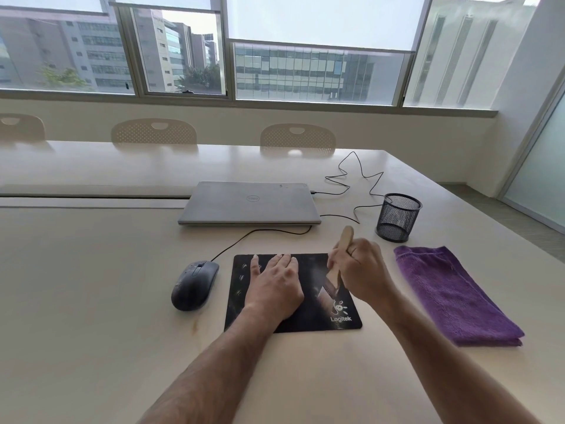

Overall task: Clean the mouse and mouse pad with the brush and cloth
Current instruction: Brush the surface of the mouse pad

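A black mouse pad (318, 316) with a white logo lies on the table in front of me. My left hand (276, 284) rests flat on its left half, fingers spread. My right hand (362, 272) is shut on a wooden-handled brush (334, 272), whose bristles touch the pad's right part near the logo. A dusty black wired mouse (194, 286) sits on the table just left of the pad. A folded purple cloth (449, 293) lies to the right of the pad, apart from both hands.
A closed grey laptop (250, 203) lies behind the pad, the mouse cable (260, 232) running to it. A black mesh pen cup (397, 217) stands at the back right. Chairs (298, 139) line the table's far side, and its right edge is beyond the cloth.
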Tool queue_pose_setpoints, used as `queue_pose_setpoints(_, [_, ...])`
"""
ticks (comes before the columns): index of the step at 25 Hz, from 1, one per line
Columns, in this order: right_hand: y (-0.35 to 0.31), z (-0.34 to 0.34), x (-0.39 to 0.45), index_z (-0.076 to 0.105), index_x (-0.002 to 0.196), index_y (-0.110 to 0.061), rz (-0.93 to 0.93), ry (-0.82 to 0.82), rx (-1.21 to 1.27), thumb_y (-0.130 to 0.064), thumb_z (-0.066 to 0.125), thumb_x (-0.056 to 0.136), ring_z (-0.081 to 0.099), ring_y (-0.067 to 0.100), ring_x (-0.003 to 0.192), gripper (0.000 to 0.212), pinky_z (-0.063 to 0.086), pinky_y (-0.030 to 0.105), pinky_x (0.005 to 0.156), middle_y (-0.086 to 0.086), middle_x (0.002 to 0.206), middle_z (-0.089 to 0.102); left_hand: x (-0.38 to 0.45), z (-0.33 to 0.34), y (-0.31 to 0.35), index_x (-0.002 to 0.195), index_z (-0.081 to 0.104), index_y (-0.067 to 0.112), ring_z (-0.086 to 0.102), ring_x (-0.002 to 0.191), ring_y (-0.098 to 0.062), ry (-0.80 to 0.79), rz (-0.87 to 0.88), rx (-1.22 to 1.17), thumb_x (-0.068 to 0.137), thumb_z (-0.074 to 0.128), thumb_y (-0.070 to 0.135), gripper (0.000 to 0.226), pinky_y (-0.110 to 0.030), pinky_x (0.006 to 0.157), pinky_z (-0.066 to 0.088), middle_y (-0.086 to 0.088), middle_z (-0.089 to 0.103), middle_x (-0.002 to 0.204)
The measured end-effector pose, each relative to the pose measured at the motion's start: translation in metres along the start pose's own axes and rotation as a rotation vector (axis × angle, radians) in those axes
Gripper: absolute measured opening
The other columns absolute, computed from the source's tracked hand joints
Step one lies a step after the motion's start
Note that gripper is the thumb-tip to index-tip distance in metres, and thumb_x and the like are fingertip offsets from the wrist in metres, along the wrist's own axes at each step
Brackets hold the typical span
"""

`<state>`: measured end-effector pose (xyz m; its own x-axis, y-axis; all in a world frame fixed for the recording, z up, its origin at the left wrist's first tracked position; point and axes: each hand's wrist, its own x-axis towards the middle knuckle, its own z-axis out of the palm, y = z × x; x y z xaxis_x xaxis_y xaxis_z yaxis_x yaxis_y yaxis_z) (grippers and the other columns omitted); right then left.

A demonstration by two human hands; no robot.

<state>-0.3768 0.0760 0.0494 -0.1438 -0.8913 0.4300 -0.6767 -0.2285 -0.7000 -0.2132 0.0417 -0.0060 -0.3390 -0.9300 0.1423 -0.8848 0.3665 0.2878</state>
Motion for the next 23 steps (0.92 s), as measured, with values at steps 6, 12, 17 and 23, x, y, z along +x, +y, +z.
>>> queue_pose_setpoints(6, [0.001,0.001,-0.004,0.060,0.053,-0.002,-0.053,-0.103,-0.088,-0.017,0.053,0.086,0.061,0.026,0.053,0.036,0.047,0.039,0.054,0.010,0.049,0.062,0.000,0.000,0.000,0.154,0.031,0.016,0.013,0.153,-0.013,-0.009,-0.003,0.000,0.102,0.028,0.019,0.052,-0.056,0.122,-0.004,0.002,0.025,0.164])
queue_pose_setpoints(12, [-0.003,0.000,-0.009,0.069,0.063,-0.005,-0.052,0.011,0.012,-0.027,0.055,0.093,0.061,0.010,0.048,0.040,0.050,0.030,0.056,-0.004,0.048,0.065,0.001,0.000,0.000,0.154,0.031,0.016,0.013,0.153,-0.014,-0.012,-0.002,0.001,0.102,0.027,0.019,0.053,-0.056,0.121,-0.005,0.002,0.025,0.164])
queue_pose_setpoints(17, [-0.003,-0.005,-0.009,0.066,0.055,-0.006,-0.041,-0.047,0.059,-0.013,0.056,0.088,0.058,0.019,0.042,0.035,0.048,0.037,0.047,0.003,0.044,0.060,0.000,0.003,-0.001,0.151,0.037,0.017,0.018,0.151,-0.013,0.013,0.008,-0.005,0.101,0.029,0.019,0.050,-0.057,0.122,-0.001,0.003,0.032,0.161])
queue_pose_setpoints(23, [-0.006,-0.006,-0.020,0.064,0.059,-0.001,-0.050,-0.159,0.014,-0.009,0.056,0.091,0.053,0.010,0.039,0.034,0.048,0.033,0.050,-0.001,0.041,0.056,-0.003,0.000,0.002,0.121,0.061,0.018,0.042,0.138,-0.016,0.073,0.044,0.002,0.101,0.036,0.019,0.032,-0.053,0.120,0.010,0.003,0.056,0.137])
